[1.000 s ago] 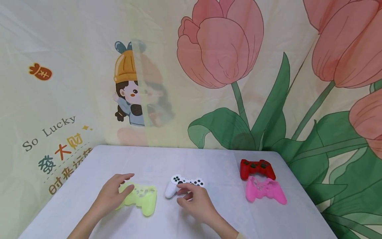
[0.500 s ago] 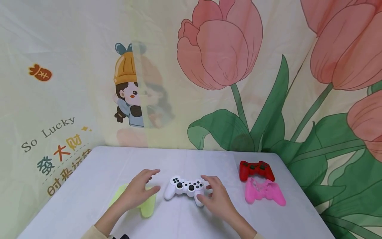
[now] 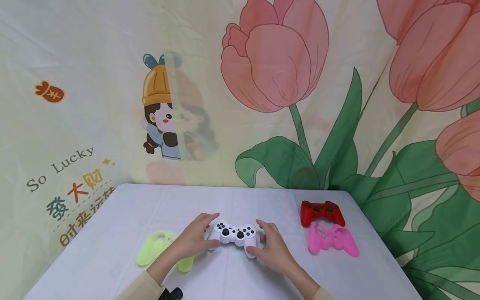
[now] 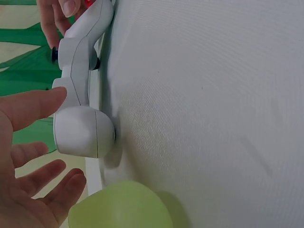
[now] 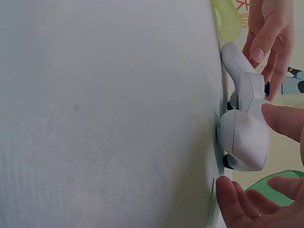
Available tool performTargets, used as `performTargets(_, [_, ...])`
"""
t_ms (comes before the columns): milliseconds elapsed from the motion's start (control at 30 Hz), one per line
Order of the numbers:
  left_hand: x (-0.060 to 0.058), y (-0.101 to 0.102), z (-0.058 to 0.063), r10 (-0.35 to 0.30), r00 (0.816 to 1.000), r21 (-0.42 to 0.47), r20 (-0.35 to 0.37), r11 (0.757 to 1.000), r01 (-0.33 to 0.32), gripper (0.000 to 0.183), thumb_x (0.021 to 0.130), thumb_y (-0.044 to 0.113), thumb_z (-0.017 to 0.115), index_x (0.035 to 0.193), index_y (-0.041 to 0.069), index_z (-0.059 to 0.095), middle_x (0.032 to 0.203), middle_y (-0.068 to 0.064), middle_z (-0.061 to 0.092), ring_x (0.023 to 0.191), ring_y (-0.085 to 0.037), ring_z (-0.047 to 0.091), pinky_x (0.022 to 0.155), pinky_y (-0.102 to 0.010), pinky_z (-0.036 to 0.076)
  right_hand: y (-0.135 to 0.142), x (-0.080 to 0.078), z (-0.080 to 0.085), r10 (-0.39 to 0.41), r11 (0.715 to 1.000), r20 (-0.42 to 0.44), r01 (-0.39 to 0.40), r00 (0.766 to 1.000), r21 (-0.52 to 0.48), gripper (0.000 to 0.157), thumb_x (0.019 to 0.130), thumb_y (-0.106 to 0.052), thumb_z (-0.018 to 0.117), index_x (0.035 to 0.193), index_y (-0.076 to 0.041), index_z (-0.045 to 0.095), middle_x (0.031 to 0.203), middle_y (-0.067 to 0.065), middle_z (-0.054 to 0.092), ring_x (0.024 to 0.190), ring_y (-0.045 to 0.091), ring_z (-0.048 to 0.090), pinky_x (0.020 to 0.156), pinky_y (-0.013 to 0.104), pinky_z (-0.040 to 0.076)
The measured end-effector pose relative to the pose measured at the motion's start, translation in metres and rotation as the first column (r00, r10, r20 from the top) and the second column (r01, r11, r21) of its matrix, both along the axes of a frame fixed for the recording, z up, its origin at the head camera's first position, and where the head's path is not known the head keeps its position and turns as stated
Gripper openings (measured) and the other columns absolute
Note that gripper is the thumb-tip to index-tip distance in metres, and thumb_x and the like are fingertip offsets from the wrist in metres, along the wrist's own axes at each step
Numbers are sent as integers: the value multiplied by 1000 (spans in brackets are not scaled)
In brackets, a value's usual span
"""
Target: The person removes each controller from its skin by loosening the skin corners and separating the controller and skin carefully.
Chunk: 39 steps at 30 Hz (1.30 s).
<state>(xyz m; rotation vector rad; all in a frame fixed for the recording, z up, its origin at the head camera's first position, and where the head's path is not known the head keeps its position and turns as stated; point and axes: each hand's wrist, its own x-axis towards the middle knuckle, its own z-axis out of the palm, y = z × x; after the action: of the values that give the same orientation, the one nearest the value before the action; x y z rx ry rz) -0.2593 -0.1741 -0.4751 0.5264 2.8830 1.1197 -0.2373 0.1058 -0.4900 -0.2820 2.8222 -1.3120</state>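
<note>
A white game controller (image 3: pixel 235 234) lies face up on the table between both hands, its buttons and two black sticks showing. My left hand (image 3: pixel 195 237) is at its left handle, thumb stretched over the top with the fingers loosely spread in the left wrist view. On the other side, my right hand (image 3: pixel 275 251) has its thumb at the right handle (image 5: pixel 247 142); the fingers are apart below it. A lime-green silicone controller cover (image 3: pixel 153 249) lies flat to the left, partly hidden by the left forearm.
At the right of the white-covered table (image 3: pixel 180 198) lies a red game controller (image 3: pixel 322 214), with a pink silicone controller cover (image 3: pixel 333 241) just in front of it. Behind the table hangs a cloth backdrop printed with tulips (image 3: pixel 279 62).
My left hand has moved right, from the lime-green cover to the controller's left handle. My right hand has shifted from in front of the controller to its right handle. The controller stays in place.
</note>
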Motion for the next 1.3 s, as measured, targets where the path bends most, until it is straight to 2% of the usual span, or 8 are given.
performTargets(233, [-2, 8, -2, -3, 1000, -13, 24, 1000, 4, 85, 79, 19, 95, 153, 8, 55, 140, -11, 59, 113, -24, 60, 101, -51, 51, -5, -2, -6, 23, 1000, 8, -23, 1000, 9, 90, 82, -26, 94, 156, -5, 48, 137, 15, 54, 96, 20, 56, 70, 22, 51])
performTargets(367, [-4, 10, -5, -8, 1000, -29, 14, 1000, 9, 82, 79, 17, 94, 150, 5, 57, 136, -10, 62, 111, -23, 60, 100, -51, 52, -8, -4, -9, 32, 999, 10, -32, 999, 9, 89, 82, -25, 94, 156, -5, 48, 134, 14, 55, 96, 19, 56, 72, 22, 51])
performTargets(633, [-5, 12, -8, -29, 999, -42, -15, 999, 28, 78, 78, 13, 94, 147, 2, 60, 131, -12, 65, 111, -25, 63, 100, -52, 53, -11, -4, -10, 41, 999, -53, -40, 998, 35, 86, 81, -23, 94, 152, -2, 52, 124, 11, 57, 93, 17, 54, 75, 24, 47])
performTargets(833, [-5, 14, -9, -16, 999, -48, -38, 999, 14, 75, 76, 9, 95, 143, 1, 62, 131, -14, 66, 117, -31, 65, 104, -54, 52, -13, -4, -9, 39, 997, -46, -36, 998, 62, 83, 81, -23, 93, 151, -4, 54, 115, 6, 60, 93, 16, 55, 77, 26, 47])
performTargets(1067, [-6, 12, -9, -11, 998, -76, -54, 997, 7, 74, 75, 11, 95, 142, 5, 64, 122, -7, 68, 96, -16, 58, 86, -41, 54, -14, -4, -10, 41, 997, -74, -36, 996, 68, 79, 79, -19, 92, 149, -4, 57, 108, 3, 61, 87, 15, 53, 72, 25, 45])
performTargets(1300, [-9, 6, -8, 19, 999, -72, -44, 997, -22, 75, 76, 13, 95, 144, 7, 64, 122, -5, 68, 94, -14, 58, 85, -38, 54, -20, -10, -6, 49, 997, -76, -44, 996, 68, 77, 79, -17, 91, 148, -2, 59, 105, 4, 64, 84, 15, 55, 70, 24, 48])
